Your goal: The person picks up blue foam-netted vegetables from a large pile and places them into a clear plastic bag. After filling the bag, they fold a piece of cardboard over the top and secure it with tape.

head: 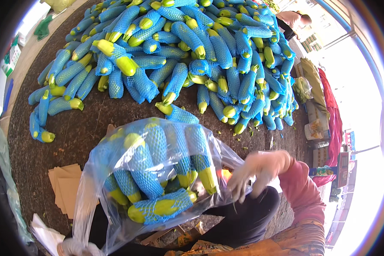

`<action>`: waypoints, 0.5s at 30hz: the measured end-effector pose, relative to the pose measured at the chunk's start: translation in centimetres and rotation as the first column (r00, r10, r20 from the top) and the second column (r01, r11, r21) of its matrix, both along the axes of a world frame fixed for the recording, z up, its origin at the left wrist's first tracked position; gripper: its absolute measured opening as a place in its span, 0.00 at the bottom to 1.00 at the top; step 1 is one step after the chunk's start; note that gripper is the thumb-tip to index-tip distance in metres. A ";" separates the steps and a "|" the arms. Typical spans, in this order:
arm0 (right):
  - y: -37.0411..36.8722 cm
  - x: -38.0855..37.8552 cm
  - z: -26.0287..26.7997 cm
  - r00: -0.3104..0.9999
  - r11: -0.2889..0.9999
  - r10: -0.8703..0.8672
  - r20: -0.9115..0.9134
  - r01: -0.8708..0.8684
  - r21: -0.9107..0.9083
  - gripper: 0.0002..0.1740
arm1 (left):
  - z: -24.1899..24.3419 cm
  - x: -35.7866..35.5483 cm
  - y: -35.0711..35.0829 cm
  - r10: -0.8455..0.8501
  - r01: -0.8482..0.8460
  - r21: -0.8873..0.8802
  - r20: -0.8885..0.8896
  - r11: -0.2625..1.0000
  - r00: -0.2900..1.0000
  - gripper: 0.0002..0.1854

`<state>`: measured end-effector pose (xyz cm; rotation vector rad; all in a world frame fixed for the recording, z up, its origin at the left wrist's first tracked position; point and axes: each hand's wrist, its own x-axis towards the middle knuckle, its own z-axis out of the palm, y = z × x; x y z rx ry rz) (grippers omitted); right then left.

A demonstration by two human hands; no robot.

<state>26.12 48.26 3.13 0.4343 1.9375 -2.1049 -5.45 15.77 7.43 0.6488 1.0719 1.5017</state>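
A clear plastic bag [208,140] stands before me, its mouth towards me, holding several zucchini [166,208] in blue foam net sleeves. My left hand [78,248], in a pale glove, is at the bottom edge of the picture, closed on the bag's edge. At the bag's right rim is my right hand [256,174], gloved and blurred, fingers spread and pointing down; whether it touches the film is unclear. Just beyond the bag lies one sleeved zucchini [180,114], its stem end bare. Behind it rises a large heap of netted zucchini [179,38].
Brown cardboard pieces [65,188] lie left of the bag on the dark surface [121,110]. White boxes and a green cloth [44,28] are at the far left. Cartons, a red cloth [332,118] and a bag of green produce [302,89] line the right. Another person [291,22] bends at the upper right.
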 end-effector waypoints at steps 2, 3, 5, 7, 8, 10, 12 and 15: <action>8.4 -1.2 -1.7 0.692 0.706 -0.708 -0.139 0.688 -0.168 0.27 | 0.5 -1.4 1.2 -0.153 0.148 -0.156 -0.018 0.977 0.988 0.18; 13.3 -3.0 -4.0 0.539 0.458 -0.815 -0.210 0.823 0.335 0.20 | 0.5 -1.1 1.9 -0.101 0.097 -0.045 -0.091 0.994 0.991 0.14; 21.3 -5.9 -7.5 0.352 -0.192 -0.755 -0.554 0.689 0.699 0.13 | 0.3 -2.7 3.6 -0.325 0.325 0.008 -0.023 0.946 0.946 0.12; 27.6 -7.9 -9.9 0.594 -0.468 -0.662 -0.458 0.150 0.871 0.32 | -0.4 -3.7 5.2 -0.339 0.339 -0.008 0.022 0.941 0.940 0.12; 29.4 -9.7 -11.8 0.526 -0.303 -0.803 -0.280 0.044 0.952 0.39 | -1.0 -3.9 6.0 -0.341 0.342 -0.019 0.029 0.940 0.940 0.12; 32.0 -12.2 -13.7 0.346 -0.179 -0.930 -0.123 -0.135 0.975 0.49 | -1.8 -4.3 7.0 -0.347 0.348 -0.024 0.049 0.937 0.937 0.12; 33.3 -13.2 -13.5 0.348 -0.139 -0.936 -0.061 -0.203 0.969 0.48 | -2.1 -4.4 7.5 -0.360 0.361 -0.007 0.047 0.932 0.932 0.12; 32.3 -12.2 -12.1 0.323 -0.101 -0.943 -0.080 -0.047 0.994 0.42 | -1.7 -4.1 7.1 -0.375 0.374 0.055 0.016 0.926 0.927 0.13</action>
